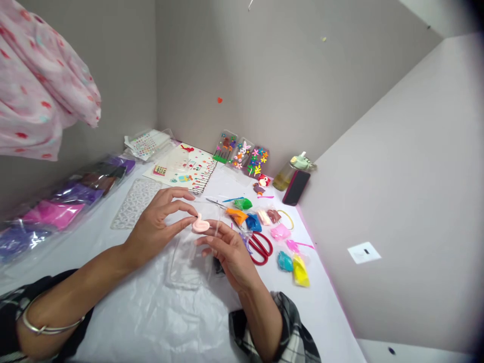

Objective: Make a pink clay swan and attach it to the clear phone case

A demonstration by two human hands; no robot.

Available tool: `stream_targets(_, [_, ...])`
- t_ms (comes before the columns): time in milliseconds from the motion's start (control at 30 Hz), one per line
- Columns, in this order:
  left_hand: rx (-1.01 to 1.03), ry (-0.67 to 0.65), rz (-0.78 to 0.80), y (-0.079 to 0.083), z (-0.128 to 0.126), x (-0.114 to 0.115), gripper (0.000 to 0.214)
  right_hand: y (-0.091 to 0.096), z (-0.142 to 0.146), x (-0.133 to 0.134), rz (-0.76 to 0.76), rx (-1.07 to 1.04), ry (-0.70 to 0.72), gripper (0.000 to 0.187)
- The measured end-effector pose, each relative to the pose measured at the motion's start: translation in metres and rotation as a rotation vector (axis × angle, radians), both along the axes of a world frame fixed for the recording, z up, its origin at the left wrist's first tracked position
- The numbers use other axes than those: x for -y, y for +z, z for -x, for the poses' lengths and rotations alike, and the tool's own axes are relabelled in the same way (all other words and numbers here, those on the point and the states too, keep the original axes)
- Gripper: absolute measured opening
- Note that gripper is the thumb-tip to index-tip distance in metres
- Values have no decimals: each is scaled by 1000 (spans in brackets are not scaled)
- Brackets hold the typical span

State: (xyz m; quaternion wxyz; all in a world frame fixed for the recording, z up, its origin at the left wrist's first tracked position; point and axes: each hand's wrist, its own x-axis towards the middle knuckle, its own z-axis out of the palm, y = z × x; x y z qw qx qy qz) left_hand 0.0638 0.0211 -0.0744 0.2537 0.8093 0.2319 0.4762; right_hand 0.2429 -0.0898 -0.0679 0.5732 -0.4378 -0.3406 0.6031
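A small pale-pink clay swan point(200, 225) is held up between my two hands, above a clear phone case point(185, 275) lying on the white table cover. The thumb and a finger of my left hand point(162, 217) meet at the swan's head and neck, its other fingers raised. From the right, my right hand point(227, 249) has its fingertips against the swan's side. A tiny dark spot shows at the swan's head, too small to name. Behind my right hand lie red-handled scissors point(260, 248), and part of something dark is hidden below it.
Clay packets, among them a yellow packet point(301, 271) and an orange packet point(237, 216), lie on the right. Decorated phone cases point(242, 154) lean against the back wall. A bottle point(283, 177) and phone point(297, 188) stand at the right edge. Bagged clay point(60, 209) lines the left.
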Motion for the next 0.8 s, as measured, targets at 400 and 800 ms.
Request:
stream_targets(400, [-19, 17, -14, 1, -1, 2, 11, 2, 1, 0, 2, 10, 23, 30])
stream_targets(800, [-4, 30, -3, 4, 1, 2, 8, 3, 0, 1, 1, 3, -16, 29])
